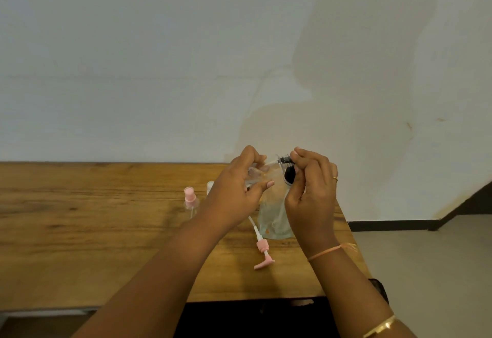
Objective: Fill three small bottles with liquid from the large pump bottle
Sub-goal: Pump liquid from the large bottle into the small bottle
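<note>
The right hand's (311, 191) fingertips (298, 155) pinch a small black cap (288, 171) at the mouth of a small clear plastic bottle (255, 175). The left hand (234, 191) grips that bottle with curled fingers, holding it on its side above the table. Whether the cap is going on or coming off cannot be told. Either way, the turn would go best with the bottle upright and the left grip firm but not squeezing. Just below stands the large clear bottle (274, 218). Its pink pump head with tube (262, 251) lies nearer on the wooden table (93, 218). A pink-capped small clear bottle (190, 202) stands to the left.
</note>
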### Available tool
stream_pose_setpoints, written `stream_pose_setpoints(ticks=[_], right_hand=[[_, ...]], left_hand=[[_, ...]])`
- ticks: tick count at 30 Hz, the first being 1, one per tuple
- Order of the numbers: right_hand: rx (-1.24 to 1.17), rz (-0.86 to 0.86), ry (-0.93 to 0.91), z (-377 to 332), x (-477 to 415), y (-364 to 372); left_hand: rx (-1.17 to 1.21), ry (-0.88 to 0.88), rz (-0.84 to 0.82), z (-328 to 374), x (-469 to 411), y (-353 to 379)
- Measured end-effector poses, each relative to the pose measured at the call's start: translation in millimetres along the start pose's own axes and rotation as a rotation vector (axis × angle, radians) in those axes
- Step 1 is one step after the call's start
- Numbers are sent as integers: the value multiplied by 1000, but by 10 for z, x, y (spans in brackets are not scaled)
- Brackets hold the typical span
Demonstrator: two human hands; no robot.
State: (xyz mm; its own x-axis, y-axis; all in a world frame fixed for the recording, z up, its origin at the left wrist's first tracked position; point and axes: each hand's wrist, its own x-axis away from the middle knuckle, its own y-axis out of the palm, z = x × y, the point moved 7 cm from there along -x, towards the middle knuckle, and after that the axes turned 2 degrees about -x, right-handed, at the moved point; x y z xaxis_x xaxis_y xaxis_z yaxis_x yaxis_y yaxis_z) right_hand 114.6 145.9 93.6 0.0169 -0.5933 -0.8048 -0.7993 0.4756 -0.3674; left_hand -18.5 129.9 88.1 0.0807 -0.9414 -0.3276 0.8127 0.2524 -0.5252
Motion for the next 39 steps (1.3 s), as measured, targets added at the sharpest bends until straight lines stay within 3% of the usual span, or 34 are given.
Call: stream_pose_setpoints(ticks=[10, 21, 32, 39], right_hand=[[-1, 14, -6, -125, -94, -92], [63, -13, -59, -91, -44, -17], [-32, -10, -15, -105, -115, -102], [-8, -23, -51, -37, -43, -25]], left_hand=[[38, 37, 80, 22, 5, -55], [69, -23, 22, -46, 26, 16], [195, 17, 87, -71, -14, -60], [142, -42, 29, -127, -15, 12]])
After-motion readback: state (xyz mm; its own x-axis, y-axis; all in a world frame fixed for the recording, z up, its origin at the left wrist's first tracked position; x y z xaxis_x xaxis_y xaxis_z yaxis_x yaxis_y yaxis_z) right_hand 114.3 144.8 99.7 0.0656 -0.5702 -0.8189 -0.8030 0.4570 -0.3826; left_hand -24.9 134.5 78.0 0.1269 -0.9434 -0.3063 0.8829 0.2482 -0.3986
